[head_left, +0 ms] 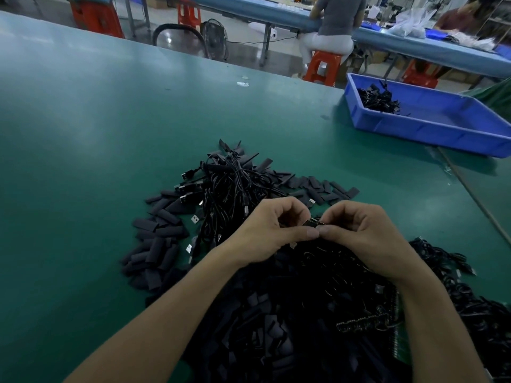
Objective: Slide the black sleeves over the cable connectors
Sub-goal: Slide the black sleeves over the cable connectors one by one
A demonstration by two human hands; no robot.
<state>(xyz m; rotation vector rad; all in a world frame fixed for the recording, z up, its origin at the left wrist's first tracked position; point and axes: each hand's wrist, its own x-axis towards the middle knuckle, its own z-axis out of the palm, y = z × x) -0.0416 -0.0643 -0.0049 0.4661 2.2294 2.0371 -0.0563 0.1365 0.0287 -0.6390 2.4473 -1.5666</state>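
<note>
Both hands work above the cable heap on the desk: left hand and right hand pinch one small black piece between thumbs and forefingers; sleeve or connector, indistinguishable. Advisably, keep both parts coaxial, pushing straight.

Factory assembly floor, long green worktable, blue parts bin, orange stools

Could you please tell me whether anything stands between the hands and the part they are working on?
Nothing visible does. The left hand and the right hand both pinch a small dark part between their fingertips, above the cable pile. They cover most of it, so I cannot tell sleeve from connector.
</note>
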